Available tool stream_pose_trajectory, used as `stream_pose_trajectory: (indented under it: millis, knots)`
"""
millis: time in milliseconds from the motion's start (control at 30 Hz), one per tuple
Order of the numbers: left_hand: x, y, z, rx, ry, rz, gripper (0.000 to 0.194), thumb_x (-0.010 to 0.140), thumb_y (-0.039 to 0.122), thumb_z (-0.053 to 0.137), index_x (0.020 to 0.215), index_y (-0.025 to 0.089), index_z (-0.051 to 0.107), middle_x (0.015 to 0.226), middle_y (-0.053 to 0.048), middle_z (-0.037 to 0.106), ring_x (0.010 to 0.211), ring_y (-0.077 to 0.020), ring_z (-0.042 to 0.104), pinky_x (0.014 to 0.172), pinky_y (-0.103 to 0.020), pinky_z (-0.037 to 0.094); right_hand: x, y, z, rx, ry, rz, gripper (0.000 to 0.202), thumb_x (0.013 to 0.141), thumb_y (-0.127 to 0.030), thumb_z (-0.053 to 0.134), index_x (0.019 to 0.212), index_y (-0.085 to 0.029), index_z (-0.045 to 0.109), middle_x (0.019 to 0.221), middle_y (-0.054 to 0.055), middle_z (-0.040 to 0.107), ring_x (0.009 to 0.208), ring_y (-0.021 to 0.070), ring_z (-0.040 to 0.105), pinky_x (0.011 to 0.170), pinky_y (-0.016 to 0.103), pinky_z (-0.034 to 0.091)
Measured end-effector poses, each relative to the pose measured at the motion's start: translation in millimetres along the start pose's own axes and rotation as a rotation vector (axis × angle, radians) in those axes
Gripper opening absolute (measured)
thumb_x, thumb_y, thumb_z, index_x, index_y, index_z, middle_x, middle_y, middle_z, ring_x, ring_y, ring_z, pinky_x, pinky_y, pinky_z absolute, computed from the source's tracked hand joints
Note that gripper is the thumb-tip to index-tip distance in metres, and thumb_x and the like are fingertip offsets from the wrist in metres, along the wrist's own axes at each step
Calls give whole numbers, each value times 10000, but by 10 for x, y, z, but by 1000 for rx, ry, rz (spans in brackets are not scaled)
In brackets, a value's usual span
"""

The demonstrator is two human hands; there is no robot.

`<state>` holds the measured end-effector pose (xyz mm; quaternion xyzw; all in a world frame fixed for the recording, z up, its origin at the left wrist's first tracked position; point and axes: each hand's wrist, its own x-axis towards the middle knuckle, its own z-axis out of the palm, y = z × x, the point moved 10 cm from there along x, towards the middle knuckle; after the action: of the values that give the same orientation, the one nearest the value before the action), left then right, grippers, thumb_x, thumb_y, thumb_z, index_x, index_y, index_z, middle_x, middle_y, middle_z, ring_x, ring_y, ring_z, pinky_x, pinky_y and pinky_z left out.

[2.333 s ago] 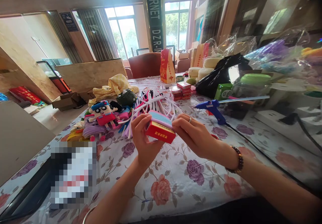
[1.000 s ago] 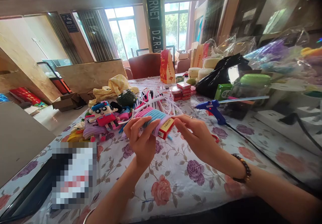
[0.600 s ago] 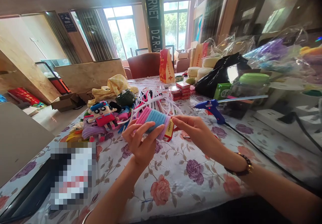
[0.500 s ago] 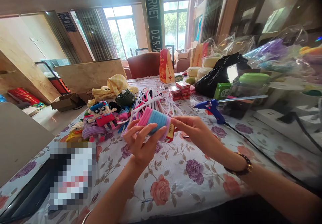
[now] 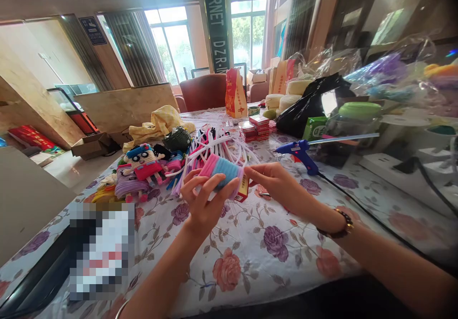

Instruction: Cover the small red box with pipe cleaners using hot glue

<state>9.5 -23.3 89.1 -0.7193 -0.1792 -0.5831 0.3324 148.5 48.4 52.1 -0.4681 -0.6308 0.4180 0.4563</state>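
Observation:
My left hand (image 5: 207, 195) is closed around a small box wrapped in fuzzy pipe cleaner (image 5: 224, 172), with pink, blue and lilac bands. At its right end, the bare red and yellow cardboard (image 5: 244, 189) shows. My right hand (image 5: 270, 178) pinches at the lilac edge of the wrapping; what lies between its fingertips looks like the lilac pipe cleaner. Behind the box, a heap of loose pipe cleaners (image 5: 207, 144), mostly white and pink, spreads over the table. A blue hot glue gun (image 5: 304, 156) with a clear glue stick rests beyond my right hand.
Finished dolls (image 5: 143, 164) stand at the left. Red small boxes (image 5: 259, 125) are stacked behind. A black plastic bag (image 5: 311, 106) and a white power strip (image 5: 400, 173) occupy the right. The glue gun's cord (image 5: 361, 204) crosses the flowered tablecloth (image 5: 250, 281). A blurred-out object (image 5: 103, 252) lies front left.
The whole view has shifted slightly. Both hands keep their hold, with the right fingers still at the lilac edge; the wrapped box has barely moved.

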Motion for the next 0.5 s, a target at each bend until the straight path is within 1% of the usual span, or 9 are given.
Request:
stream_pose_trajectory:
  millis: [100,167,267,367,433,500]
  knots:
    - [-30,-63,45,3,-18,-46,323,817,46,584,963,297,724,899,-47,626,922,-186,425,912,-342,409,33,33,-16,52,0,-7,423,819,-542,552,775,-155,719,690,19,645,585,93,496,496,212,376]
    - [-45,-115,79,6,-36,-85,384,800,2,543,984,287,722,904,-54,612,925,-193,422,896,-339,399,39,30,-24,60,-5,-16,411,821,-534,559,816,-158,727,711,22,658,591,94,512,505,213,396]
    - [-56,-168,128,8,-72,-123,437,750,-31,533,1008,270,718,882,-57,584,909,-199,426,875,-345,397,14,-39,-30,28,-21,-40,408,842,-529,537,869,-173,734,711,14,652,579,91,519,495,214,403]
    - [-56,-188,157,-38,-92,-134,479,725,-33,531,1061,266,697,887,-54,563,898,-195,466,867,-354,419,-24,-145,-11,-37,-53,-82,375,847,-510,545,850,-187,736,729,4,660,594,89,540,509,215,416]
    - [-58,-210,169,-76,-98,-154,489,729,-26,528,1094,262,680,913,-55,568,911,-193,511,877,-359,439,-35,-169,32,-66,-96,-95,332,814,-494,599,882,-197,732,736,-6,670,598,90,555,522,220,432]
    - [-62,-232,195,-104,-115,-175,471,744,-6,538,1115,255,665,958,-59,595,948,-195,556,898,-360,456,-28,-164,81,-71,-135,-122,331,747,-469,683,949,-208,717,804,-7,694,656,102,598,586,236,481]
